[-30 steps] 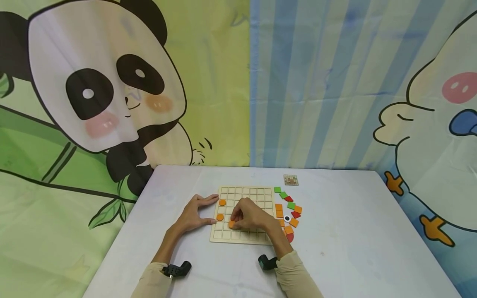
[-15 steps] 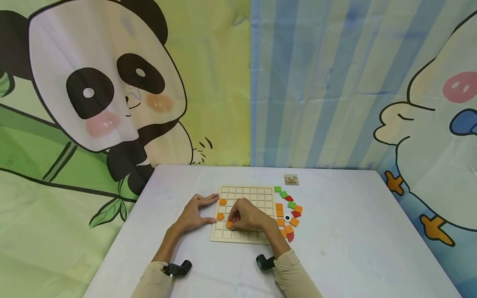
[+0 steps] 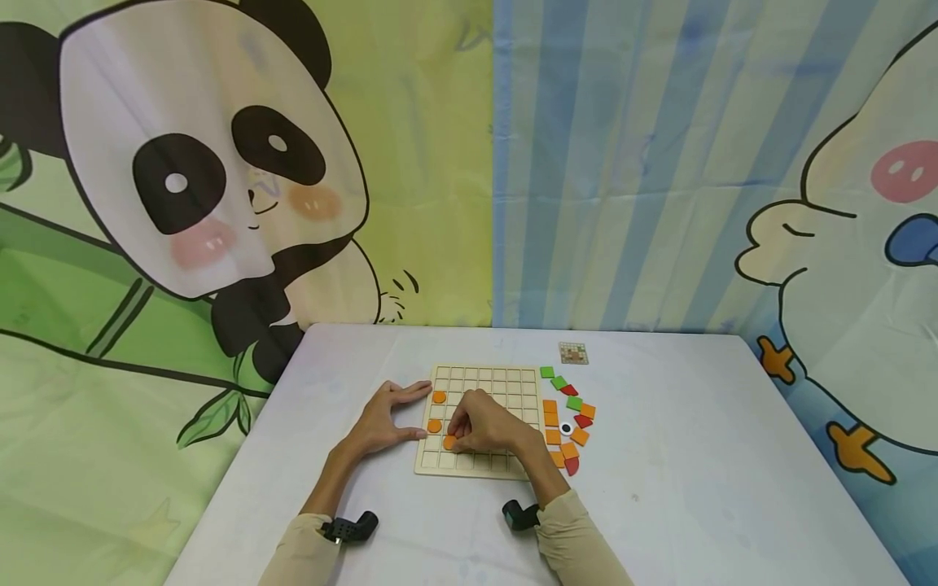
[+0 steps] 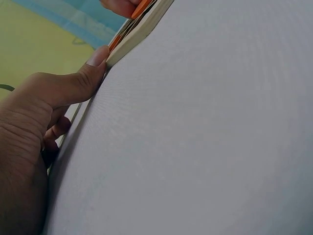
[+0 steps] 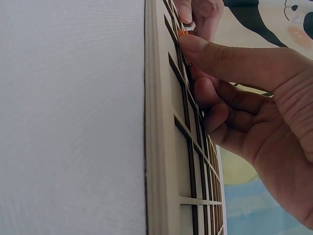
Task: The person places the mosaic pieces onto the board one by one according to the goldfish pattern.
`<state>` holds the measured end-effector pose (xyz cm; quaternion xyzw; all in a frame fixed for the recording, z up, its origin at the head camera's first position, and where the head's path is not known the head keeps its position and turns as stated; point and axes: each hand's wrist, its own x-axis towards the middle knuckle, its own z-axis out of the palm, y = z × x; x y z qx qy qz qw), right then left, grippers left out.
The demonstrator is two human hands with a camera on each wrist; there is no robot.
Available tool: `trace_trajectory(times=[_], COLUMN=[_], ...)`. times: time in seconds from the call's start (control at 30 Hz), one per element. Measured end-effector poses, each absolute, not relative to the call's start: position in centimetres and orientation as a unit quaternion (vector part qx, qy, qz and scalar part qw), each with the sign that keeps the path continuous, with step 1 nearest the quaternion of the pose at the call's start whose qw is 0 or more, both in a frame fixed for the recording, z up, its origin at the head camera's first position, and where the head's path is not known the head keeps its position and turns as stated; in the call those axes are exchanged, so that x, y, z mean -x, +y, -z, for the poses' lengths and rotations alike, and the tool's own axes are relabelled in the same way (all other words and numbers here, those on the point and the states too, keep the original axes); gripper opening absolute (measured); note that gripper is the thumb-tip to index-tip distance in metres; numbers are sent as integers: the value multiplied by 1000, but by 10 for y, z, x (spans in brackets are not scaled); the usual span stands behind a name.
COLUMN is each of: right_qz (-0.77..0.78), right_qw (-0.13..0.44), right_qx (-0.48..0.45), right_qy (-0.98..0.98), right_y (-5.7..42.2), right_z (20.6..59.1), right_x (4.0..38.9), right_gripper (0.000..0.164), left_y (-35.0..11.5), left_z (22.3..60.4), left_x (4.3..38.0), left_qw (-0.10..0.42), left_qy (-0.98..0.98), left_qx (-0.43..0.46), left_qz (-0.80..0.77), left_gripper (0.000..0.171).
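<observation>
A pale wooden grid board [image 3: 506, 379] lies flat on the white table. My left hand [image 3: 379, 420] has its thumb and fingers spread, their tips against the board's left edge; in the left wrist view the thumb [image 4: 80, 84] touches that edge. My right hand [image 3: 487, 423] reaches over the board and pinches an orange piece [image 3: 449, 443] at a lower-left square. In the right wrist view, the thumb [image 5: 195, 45] lies on this piece, its other fingers curled beneath. Two round orange pieces, an upper one [image 3: 439, 397] and a lower one [image 3: 434, 426], sit in the left column.
Right of the board lie several loose pieces: orange squares [image 3: 550, 413], green squares [image 3: 546, 372], red pieces [image 3: 572, 465] and a white ring-like piece with a dark centre [image 3: 566, 428]. A small patterned card [image 3: 573, 353] lies farther back. Printed curtains hang behind the table [image 3: 674, 456].
My right hand has shifted slightly left with the orange piece, mostly in the first half second, and then nearly stopped. My left hand stays at the board's edge.
</observation>
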<state>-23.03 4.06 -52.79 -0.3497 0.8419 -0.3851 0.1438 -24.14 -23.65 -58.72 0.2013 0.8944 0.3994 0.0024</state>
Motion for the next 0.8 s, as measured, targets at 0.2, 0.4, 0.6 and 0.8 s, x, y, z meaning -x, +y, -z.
trace_trajectory(times=[0.2,0.4,0.6,0.8], right_qz=[389,389,380,385], right_qw=[146,145,139,131], right_qx=[345,345,349,358], right_qy=[841,842,845,840], right_y=[39,39,40,39], right_z=[528,529,528,527], right_x=[229,227,225,227], right_gripper=[15,15,16,15], left_y=[-238,-239,-236,-235], left_z=[585,585,584,582], left_x=[240,237,234,237], left_qw=[5,3,11,9], left_qy=[894,895,896,900], left_qx=[-198,-195,-199,-198], left_qz=[-403,-401,-397,-389], left_gripper=[90,89,89,88])
